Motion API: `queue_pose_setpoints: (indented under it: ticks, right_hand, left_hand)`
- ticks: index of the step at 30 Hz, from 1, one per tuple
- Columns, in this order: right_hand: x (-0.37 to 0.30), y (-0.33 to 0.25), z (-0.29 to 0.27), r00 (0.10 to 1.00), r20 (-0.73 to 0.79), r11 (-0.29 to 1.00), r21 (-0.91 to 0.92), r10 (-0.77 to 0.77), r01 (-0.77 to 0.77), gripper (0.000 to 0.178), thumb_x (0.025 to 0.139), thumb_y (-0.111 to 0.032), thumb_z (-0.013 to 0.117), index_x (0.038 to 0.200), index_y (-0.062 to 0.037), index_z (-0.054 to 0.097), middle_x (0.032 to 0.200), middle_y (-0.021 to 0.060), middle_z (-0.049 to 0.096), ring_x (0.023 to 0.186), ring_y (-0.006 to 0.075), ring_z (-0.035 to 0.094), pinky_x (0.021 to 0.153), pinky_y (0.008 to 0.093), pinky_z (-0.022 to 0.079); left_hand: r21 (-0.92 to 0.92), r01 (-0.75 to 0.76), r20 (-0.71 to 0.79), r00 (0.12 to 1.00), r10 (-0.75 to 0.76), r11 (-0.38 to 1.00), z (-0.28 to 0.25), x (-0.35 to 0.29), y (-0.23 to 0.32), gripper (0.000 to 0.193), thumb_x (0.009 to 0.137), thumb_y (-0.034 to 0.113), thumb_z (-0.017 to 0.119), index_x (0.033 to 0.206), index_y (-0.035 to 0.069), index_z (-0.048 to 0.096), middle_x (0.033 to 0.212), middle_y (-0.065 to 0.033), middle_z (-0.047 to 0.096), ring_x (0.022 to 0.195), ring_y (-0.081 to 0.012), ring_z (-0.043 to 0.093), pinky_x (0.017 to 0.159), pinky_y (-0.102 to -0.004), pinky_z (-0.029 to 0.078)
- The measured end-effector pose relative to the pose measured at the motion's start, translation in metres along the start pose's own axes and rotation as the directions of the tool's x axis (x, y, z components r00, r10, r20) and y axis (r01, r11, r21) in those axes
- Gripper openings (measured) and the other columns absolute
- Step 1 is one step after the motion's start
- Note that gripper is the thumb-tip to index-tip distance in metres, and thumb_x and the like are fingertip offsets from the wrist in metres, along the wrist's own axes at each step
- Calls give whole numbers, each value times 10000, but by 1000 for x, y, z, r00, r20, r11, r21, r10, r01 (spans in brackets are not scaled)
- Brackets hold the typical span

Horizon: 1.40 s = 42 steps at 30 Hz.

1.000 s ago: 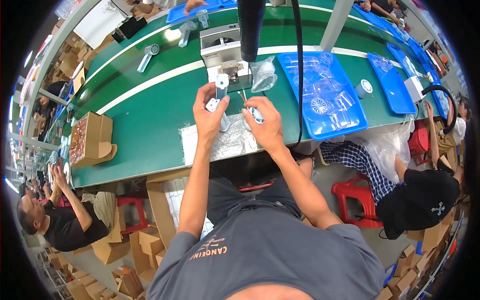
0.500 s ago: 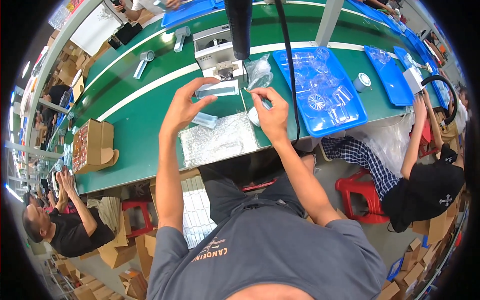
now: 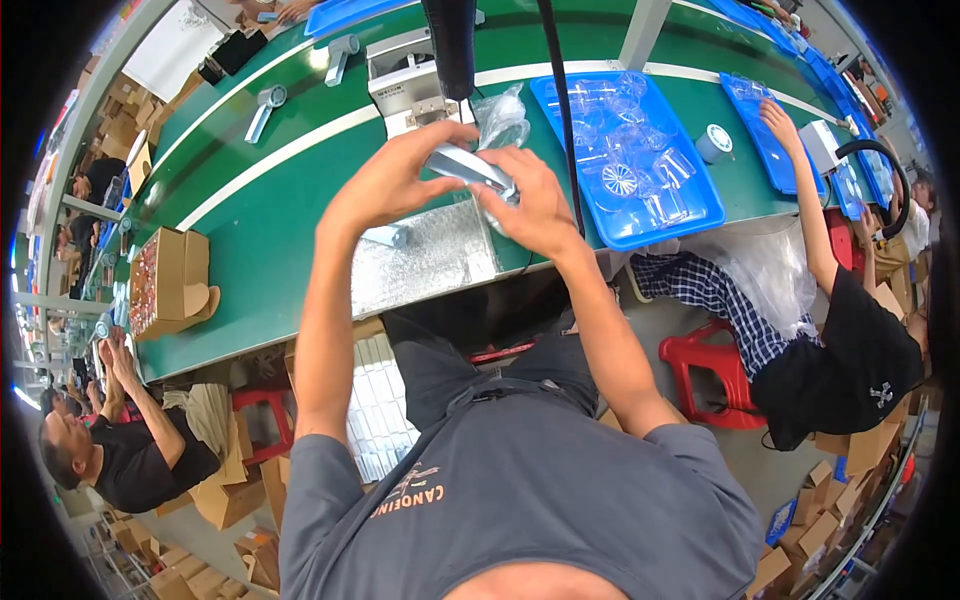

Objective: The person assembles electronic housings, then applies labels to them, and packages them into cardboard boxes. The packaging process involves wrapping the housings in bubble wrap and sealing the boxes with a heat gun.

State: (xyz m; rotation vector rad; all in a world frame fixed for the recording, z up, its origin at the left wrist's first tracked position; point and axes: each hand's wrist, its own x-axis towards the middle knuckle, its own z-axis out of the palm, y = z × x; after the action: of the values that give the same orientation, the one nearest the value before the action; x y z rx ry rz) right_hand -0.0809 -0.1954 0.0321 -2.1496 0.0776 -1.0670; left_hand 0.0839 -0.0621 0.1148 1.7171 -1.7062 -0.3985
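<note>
My left hand (image 3: 395,185) and my right hand (image 3: 535,205) hold a long, hollow, pale blue-grey plastic part (image 3: 462,164) between them, tilted down to the right. The left thumb and fingers curve around its left end, and the right fingers wrap its other end, partly hiding it. Just beyond the hands stands a small silver bench machine (image 3: 403,85), its front partly covered by my left hand. Below the hands a silver foil-like mat (image 3: 430,255) lies at the bench edge. Another pale blue plastic part (image 3: 388,236) rests on it, half hidden by my left wrist.
Right of my hands, a blue tray (image 3: 625,238) holds several clear plastic pieces. A clear plastic bag (image 3: 503,118) lies beside the machine. A black cable (image 3: 565,110) hangs before the tray. Far left stands a cardboard box (image 3: 180,280). A co-worker's arm (image 3: 805,190) reaches over another tray at right.
The plastic part has left the machine's front and is now held in both hands. My right hand has moved left to grip its end. The co-worker's hand at right now reaches over a tray.
</note>
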Motion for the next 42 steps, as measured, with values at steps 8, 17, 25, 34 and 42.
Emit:
queue_pose_setpoints:
  ticks: [8,17,25,34,42]
  right_hand:
    - [-21,15,-7,897,-58,875,255,439,-412,160,978,-79,635,1133,-38,628,967,36,683,836,80,612,664,269,487]
    - [-26,6,12,820,214,220,900,531,-377,353,1003,-171,473,1259,61,549,972,101,610,934,204,572,917,351,446]
    - [-32,1,31,876,4,724,560,483,-402,183,1024,-120,578,1147,-4,648,983,27,604,919,107,585,861,261,461]
    - [-27,-9,9,910,19,801,468,414,-374,341,865,128,624,1140,-30,499,1063,82,667,951,132,662,797,294,568]
    - [-22,-20,4,933,3,922,153,359,-356,277,846,48,697,1093,-19,591,987,83,761,931,138,735,776,281,576]
  left_hand:
    - [-359,210,-439,822,-363,909,155,-28,8,861,704,173,919,1400,-21,451,1282,-182,584,1153,-315,614,911,-404,533]
    - [-596,188,-94,949,-301,781,86,-57,-31,561,868,195,817,1343,32,564,1208,-83,641,1118,-217,619,966,-326,471]
    - [-128,244,-445,852,-275,961,117,-64,-1,720,731,251,901,1330,27,570,1141,-160,641,1106,-347,631,984,-426,487]
    - [-261,216,-432,846,-314,941,122,-65,-9,684,732,167,897,1329,34,592,1170,-139,658,1077,-285,640,954,-375,491]
    - [-274,169,-448,849,-281,947,124,-62,-9,722,704,154,904,1348,63,591,1203,-144,649,1097,-330,642,943,-396,507]
